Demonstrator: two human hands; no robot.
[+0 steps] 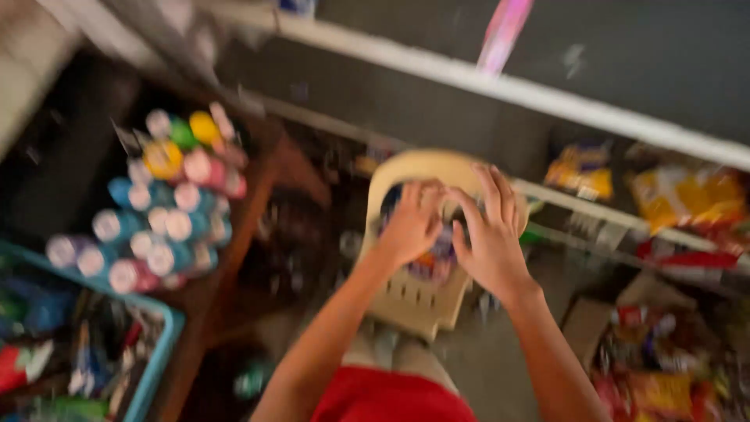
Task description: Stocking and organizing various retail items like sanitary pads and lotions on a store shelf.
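Left hand [410, 223] and right hand [491, 234], fingers spread, pressed side by side on blurred multicoloured packet [434, 262] atop beige plastic chair [414, 301]; clamped or not, cannot tell.

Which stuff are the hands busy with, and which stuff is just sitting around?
Busy with:
left hand
right hand
cream plastic chair
colourful packets on it

Sitting around:
bottles with coloured caps
blue crate
snack bags on the shelf

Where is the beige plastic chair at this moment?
In the head view the beige plastic chair stands at centre, under both hands, right of the wooden table with bottles, below the shelves of snack packets.
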